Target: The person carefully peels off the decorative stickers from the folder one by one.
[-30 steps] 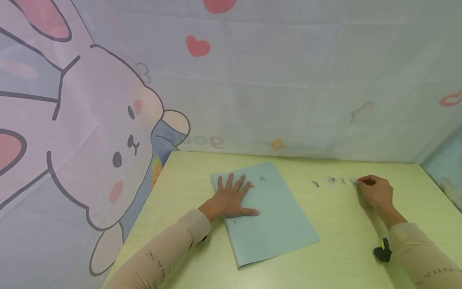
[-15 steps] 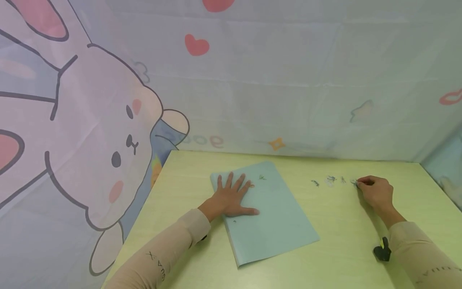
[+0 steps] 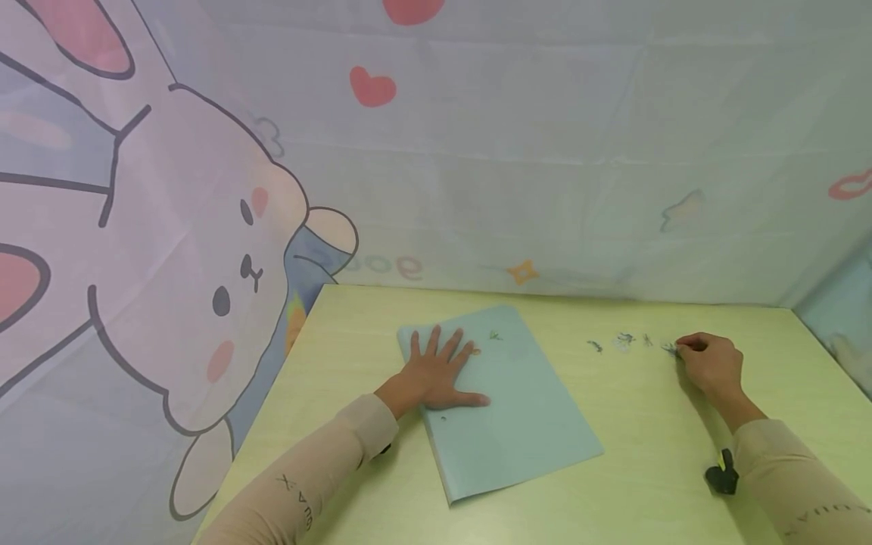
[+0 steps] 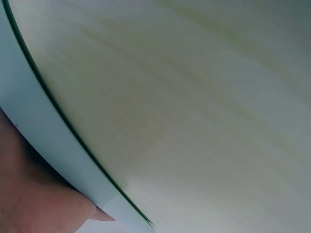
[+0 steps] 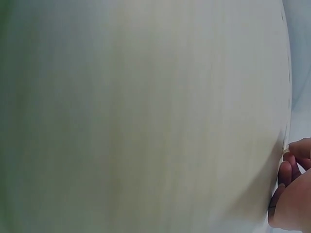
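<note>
Closest to me, at the bottom of the frame, two beige sleeves [image 3: 300,481] come in from the lower corners, and a black object [image 3: 722,475] sits just beside the right one. Left of centre on the pale bench [image 3: 654,469] lies a blue-green folder [image 3: 511,428], turned at a slant. The left hand [image 3: 436,376] is flat on its upper left part, fingers straight and spread, gripping nothing. Just right of its fingertips the folder bears a small green mark [image 3: 495,335]; I can't tell whether it is printed or stuck on.

At right, the right hand [image 3: 714,367] has its grip closed down to the fingertips, pinching a small piece [image 3: 669,348] at the right end of a short row of dark and clear scraps [image 3: 624,341] near the bench's far edge. Whether that piece is clear of the wood, I can't make out.

Very little has changed over the last second: the left hand hasn't moved and the right is at the same spot. To my eye that means fine fingertip work on one piece, with the folder steadied meanwhile.

Behind hangs a pale curtain [image 3: 477,166], a big rabbit [image 3: 170,250] filling its left side.
</note>
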The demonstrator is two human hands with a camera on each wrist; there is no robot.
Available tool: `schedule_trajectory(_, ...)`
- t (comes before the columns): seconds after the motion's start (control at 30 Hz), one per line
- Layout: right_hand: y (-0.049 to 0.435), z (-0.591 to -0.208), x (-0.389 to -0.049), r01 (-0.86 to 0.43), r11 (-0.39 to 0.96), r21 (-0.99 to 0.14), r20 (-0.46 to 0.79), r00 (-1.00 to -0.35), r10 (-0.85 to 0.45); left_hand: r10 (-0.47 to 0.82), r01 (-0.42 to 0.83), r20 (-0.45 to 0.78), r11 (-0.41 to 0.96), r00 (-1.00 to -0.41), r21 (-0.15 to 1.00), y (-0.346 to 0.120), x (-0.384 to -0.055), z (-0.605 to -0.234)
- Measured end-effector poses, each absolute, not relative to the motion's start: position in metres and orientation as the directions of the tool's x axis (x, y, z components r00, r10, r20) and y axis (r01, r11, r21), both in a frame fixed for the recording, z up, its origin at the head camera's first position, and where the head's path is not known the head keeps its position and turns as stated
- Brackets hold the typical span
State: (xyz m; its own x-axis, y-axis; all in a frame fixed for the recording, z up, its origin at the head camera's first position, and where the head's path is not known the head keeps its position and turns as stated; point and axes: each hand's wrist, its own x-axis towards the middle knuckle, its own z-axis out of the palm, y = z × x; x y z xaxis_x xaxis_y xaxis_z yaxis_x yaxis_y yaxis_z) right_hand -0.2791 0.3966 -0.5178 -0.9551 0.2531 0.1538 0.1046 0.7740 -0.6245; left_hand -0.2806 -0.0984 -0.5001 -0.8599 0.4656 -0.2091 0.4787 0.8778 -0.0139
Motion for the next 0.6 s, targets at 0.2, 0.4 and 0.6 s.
schedule_trajectory(0.2, 0.3984, -0.5181, -0.2798, 0.101, 0.773, -0.626, 0.158, -0.955, 0.252, 0.468, 0.48, -0.202, 0.877, -0.86, -0.009, -0.099, -0.2801, -0.4995)
schedule_trajectory(0.4, 0.4001, -0.5209, -0.2824, 0.115, 0.766, -0.632, 0.154, -0.951, 0.27, 0.48, 0.488, -0.185, 0.873, -0.857, 0.005, -0.1, -0.2792, -0.4971)
schedule_trajectory(0.6, 0.3961, -0.5182, -0.2807, 0.124, 0.751, -0.648, 0.15, -0.947, 0.285, 0.486, 0.494, -0.181, 0.87, -0.855, 0.003, -0.1006, -0.2782, -0.4966)
